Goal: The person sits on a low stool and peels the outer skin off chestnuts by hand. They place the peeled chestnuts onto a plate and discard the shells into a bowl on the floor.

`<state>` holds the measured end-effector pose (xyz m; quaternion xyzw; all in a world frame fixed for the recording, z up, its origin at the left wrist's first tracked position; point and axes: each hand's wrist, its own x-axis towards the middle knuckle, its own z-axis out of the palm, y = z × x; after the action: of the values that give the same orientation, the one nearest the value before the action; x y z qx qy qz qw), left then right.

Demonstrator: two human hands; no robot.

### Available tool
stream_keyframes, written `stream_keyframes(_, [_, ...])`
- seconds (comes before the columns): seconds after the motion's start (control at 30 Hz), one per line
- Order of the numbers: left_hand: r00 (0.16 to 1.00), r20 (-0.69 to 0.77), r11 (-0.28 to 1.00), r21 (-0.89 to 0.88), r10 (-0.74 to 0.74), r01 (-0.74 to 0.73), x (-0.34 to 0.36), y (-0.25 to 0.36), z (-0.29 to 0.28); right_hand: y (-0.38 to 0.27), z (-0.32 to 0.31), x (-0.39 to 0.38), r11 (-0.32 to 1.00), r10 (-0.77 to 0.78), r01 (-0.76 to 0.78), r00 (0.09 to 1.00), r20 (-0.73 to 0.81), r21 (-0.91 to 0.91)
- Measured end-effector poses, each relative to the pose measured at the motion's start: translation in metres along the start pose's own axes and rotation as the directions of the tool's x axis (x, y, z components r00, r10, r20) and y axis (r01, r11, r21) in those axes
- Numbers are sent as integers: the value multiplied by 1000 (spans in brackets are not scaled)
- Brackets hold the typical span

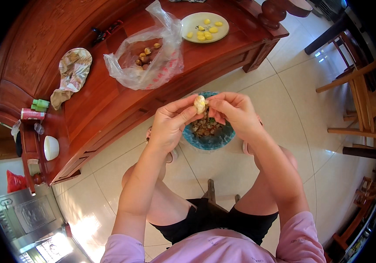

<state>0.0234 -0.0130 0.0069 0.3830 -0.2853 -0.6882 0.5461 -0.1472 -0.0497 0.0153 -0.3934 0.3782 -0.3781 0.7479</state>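
A partly peeled chestnut [199,104], pale with yellow showing, is pinched between the thumb and fingers of my left hand [173,119]. My right hand [236,113] is closed at the chestnut's right side, thumb and forefinger pressed together on a bit of its skin. Below both hands stands a bin with a blue-green liner [212,142], holding brown shells [206,127]. Up on the wooden bench, a clear plastic bag [128,55] lies open around several brown chestnuts [144,59]. Beside it, a white plate [189,24] carries several peeled yellow chestnuts [207,35].
The bin stands on the tiled floor [284,127] between my feet, close to the red-brown bench [96,101]. Crumpled paper [73,72], a white bowl [51,147] and a pink can [33,114] sit toward the bench's left. Wooden chairs [363,96] stand at right.
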Motion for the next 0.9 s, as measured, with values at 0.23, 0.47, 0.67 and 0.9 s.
stream_keyframes(0.23, [996,-33,992,99,80,-76,1,-1,4,-4,3,-2,986,-21,24,1000,20,-167])
stream_keyframes(0.47, [989,-21,941,311,148,-134,0,-5,-1,-2,-1,-2,955,-39,48,999,35,-294])
stream_keyframes(0.67, [999,29,999,42,19,-20,0,-4,0,4,-6,0,946,-108,118,993,50,-302])
stream_keyframes(0.9, [999,-6,999,30,44,-43,1,0,3,-5,0,-1,982,-87,93,995,43,-166])
